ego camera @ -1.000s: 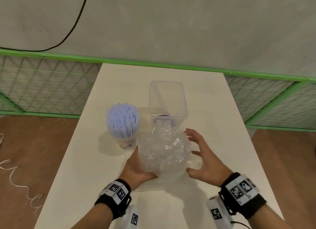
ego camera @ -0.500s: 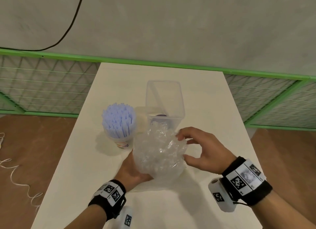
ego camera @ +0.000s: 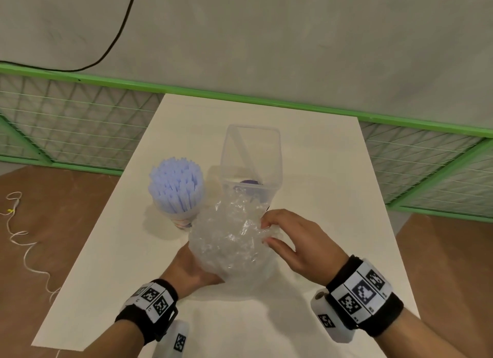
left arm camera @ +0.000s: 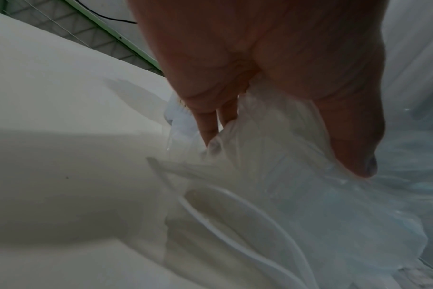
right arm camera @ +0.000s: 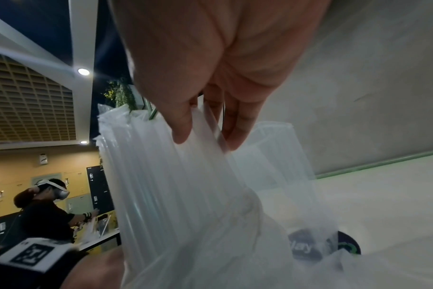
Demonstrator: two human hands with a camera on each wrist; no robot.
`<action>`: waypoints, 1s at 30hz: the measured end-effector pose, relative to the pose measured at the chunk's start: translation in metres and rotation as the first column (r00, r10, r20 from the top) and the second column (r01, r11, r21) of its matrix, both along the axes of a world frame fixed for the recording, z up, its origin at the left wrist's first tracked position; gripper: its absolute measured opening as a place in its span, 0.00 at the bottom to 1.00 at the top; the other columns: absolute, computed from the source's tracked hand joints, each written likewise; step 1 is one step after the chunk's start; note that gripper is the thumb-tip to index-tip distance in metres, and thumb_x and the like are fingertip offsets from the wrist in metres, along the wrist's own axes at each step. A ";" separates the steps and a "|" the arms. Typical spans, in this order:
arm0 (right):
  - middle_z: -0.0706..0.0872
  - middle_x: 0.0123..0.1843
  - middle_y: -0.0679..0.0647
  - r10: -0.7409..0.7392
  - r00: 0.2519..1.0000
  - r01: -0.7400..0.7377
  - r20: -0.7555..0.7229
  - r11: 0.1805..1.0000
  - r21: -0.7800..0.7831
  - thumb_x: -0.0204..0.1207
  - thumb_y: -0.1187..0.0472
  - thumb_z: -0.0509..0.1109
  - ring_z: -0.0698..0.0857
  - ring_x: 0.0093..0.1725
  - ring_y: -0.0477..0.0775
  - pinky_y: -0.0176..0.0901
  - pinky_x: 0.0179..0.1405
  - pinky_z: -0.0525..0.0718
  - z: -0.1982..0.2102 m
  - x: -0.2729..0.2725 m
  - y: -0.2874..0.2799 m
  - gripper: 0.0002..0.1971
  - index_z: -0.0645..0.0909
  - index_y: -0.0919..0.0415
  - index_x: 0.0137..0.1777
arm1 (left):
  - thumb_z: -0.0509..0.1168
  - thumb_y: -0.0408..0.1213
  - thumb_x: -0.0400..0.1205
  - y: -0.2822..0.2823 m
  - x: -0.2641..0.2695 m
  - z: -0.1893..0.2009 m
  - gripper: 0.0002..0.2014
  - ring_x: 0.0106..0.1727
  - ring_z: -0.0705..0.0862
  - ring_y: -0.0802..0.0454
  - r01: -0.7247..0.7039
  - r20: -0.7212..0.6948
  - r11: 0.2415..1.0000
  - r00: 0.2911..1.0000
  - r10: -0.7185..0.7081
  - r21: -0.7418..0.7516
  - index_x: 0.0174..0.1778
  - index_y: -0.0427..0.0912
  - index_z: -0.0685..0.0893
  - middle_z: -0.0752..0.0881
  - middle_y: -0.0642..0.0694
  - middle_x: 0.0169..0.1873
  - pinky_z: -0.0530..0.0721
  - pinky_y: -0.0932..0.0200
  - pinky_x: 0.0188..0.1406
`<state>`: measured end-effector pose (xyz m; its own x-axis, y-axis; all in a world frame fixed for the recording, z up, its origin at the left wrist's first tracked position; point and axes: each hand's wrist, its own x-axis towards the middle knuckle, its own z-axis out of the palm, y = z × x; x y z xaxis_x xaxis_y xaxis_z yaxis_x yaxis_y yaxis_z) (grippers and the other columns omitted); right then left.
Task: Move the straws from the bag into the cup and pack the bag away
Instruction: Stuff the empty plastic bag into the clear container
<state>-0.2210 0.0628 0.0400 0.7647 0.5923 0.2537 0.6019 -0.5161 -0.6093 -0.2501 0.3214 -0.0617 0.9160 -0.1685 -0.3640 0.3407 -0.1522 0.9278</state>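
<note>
A crumpled clear plastic bag is held just above the table's middle. My left hand grips it from below and left, with fingers and thumb buried in the film. My right hand pinches the bag's right side between thumb and curled fingers, and in the right wrist view the right hand closes over the film. Pale blue straws stand packed upright in a cup just left of the bag, and these straws show again behind the film. I see no straws inside the bag.
A tall clear container stands open right behind the bag, a dark round item at its bottom. The white table ends at a green mesh fence. A person with a headset works at a far table.
My right hand, spread open beside the bag a second ago, has closed in and now pinches its right side. The bag is squeezed a little smaller; the left hand keeps its hold.
</note>
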 end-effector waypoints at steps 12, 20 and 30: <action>0.80 0.49 0.51 -0.060 0.994 0.056 0.086 0.997 0.054 0.82 0.61 0.63 0.79 0.47 0.48 0.34 0.49 0.78 -0.007 -0.004 0.020 0.04 0.73 0.60 0.53 | 0.87 0.24 0.55 0.001 0.003 0.005 0.38 0.49 0.85 0.74 0.019 0.045 0.996 0.999 -0.023 0.087 0.57 0.48 0.78 0.90 0.59 0.47 0.81 0.77 0.45; 0.80 0.56 0.49 -0.147 0.963 0.106 0.226 0.977 0.184 0.80 0.68 0.62 0.81 0.52 0.48 0.29 0.60 0.76 0.009 -0.004 0.031 0.17 0.73 0.60 0.68 | 0.88 0.29 0.54 0.005 0.008 -0.009 0.42 0.50 0.85 0.71 0.048 0.014 0.993 0.999 -0.050 0.108 0.62 0.44 0.75 0.87 0.55 0.51 0.80 0.76 0.47; 0.79 0.51 0.46 -0.224 0.947 0.148 0.229 0.940 0.308 0.86 0.52 0.61 0.81 0.50 0.52 0.44 0.52 0.80 -0.006 -0.002 0.044 0.09 0.77 0.56 0.54 | 0.90 0.39 0.52 0.006 0.008 -0.013 0.46 0.63 0.85 0.56 0.061 0.013 0.996 0.998 -0.062 0.070 0.67 0.44 0.77 0.87 0.50 0.60 0.83 0.59 0.63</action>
<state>-0.2230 0.1071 0.0340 0.7400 0.3197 0.5917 0.6669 -0.4630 -0.5838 -0.2420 0.3278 -0.0742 0.9102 -0.1998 -0.3628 0.3144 -0.2368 0.9193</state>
